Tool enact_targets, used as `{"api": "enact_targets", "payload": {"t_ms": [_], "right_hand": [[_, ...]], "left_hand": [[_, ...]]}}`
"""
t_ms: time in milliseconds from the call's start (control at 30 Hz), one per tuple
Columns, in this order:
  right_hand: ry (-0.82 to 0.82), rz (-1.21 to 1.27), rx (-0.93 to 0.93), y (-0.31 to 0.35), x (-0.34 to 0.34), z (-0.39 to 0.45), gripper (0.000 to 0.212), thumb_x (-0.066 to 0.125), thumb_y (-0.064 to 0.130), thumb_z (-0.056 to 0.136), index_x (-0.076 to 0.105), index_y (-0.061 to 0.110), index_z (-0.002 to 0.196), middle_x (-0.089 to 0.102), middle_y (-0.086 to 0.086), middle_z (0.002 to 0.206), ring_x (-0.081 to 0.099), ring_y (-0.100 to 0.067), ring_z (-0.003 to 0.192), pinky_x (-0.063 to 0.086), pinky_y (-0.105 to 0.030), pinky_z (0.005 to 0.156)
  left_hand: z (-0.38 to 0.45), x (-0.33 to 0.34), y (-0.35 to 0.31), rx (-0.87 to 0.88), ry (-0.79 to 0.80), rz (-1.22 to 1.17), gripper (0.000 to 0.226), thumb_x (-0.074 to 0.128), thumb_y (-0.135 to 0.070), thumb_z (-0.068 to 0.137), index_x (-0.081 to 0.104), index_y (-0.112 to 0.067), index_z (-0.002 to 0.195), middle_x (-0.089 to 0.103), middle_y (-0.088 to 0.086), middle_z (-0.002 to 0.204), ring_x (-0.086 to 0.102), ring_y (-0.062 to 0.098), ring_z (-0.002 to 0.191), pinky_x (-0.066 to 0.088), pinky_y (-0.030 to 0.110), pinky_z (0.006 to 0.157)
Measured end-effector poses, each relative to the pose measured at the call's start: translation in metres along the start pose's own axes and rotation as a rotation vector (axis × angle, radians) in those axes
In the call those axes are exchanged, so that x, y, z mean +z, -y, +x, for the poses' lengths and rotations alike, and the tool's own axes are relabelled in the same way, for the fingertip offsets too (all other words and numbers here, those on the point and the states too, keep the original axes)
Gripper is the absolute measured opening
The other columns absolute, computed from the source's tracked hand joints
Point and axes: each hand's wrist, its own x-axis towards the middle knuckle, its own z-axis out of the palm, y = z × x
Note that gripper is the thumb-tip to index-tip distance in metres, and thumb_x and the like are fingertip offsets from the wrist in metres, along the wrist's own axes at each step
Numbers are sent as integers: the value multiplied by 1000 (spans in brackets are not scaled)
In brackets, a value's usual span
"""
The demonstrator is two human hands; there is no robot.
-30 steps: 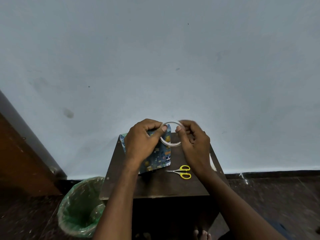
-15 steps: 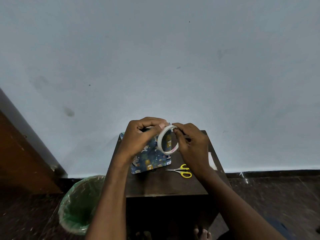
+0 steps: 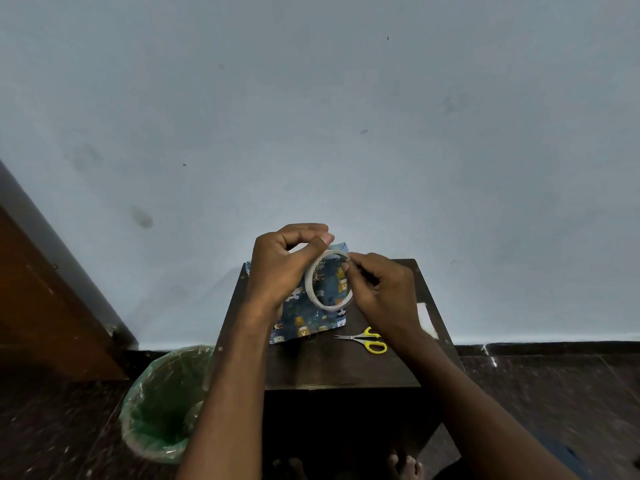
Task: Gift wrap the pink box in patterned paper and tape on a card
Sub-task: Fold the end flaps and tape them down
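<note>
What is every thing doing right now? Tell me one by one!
left hand: holds the tape roll up.
right hand: picks at the roll's top edge.
tape roll: held above the box.
wrapped box: lying on the table, covered in patterned paper.
scissors: lying closed, untouched.
bin: open, lined with a bag.

L hand [image 3: 280, 268] grips tape roll [image 3: 329, 282] above wrapped box [image 3: 311, 320]; R hand [image 3: 381, 292] pinches roll's top edge. Yellow scissors [image 3: 367, 339] on dark table [image 3: 332, 368], green-lined bin [image 3: 162, 403] left.
</note>
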Motion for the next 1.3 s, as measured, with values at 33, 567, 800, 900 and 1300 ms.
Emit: {"api": "enact_targets", "payload": {"t_ms": [33, 567, 800, 900, 1300], "right_hand": [[36, 11, 21, 0, 1, -1, 16, 68, 20, 100, 76, 12, 89, 56, -1, 63, 50, -19, 57, 42, -40, 54], [240, 178, 335, 2, 2, -5, 22, 72, 24, 97, 76, 20, 76, 64, 5, 56, 55, -5, 49, 44, -26, 53], [518, -54, 400, -9, -9, 1, 35, 47, 42, 79, 70, 18, 68, 70, 1, 65, 65, -18, 63, 56, -38, 66], [724, -266, 425, -19, -7, -3, 22, 55, 27, 81, 73, 16, 74, 75, 1, 79, 70, -25, 79, 57, -36, 72], [908, -611, 415, -32, -1, -18, 17, 66, 4, 85, 71, 12, 99, 69, -12, 106, 68, -36, 99, 57, -39, 78]], "left_hand": [[0, 0, -1, -6, -7, -16, 5, 83, -16, 91, 85, -12, 89, 81, -7, 110, 75, 13, 109, 58, 35, 90], [-4, -19, -9, -34, 177, -33, 31, 86, -8, 85, 79, -15, 114, 82, 13, 95, 74, 16, 117, 55, 44, 107], [-1, -13, -1, -14, 180, 153, 27, 91, -11, 81, 83, -22, 104, 80, 11, 79, 78, 16, 97, 58, 45, 103], [-2, -8, 0, 11, 183, 258, 25, 90, -13, 83, 82, -24, 104, 80, 3, 76, 77, 9, 95, 60, 41, 101], [-3, 1, 6, 42, 141, 405, 21, 88, -19, 84, 83, -29, 102, 79, -1, 74, 79, 11, 81, 63, 44, 92]]}}
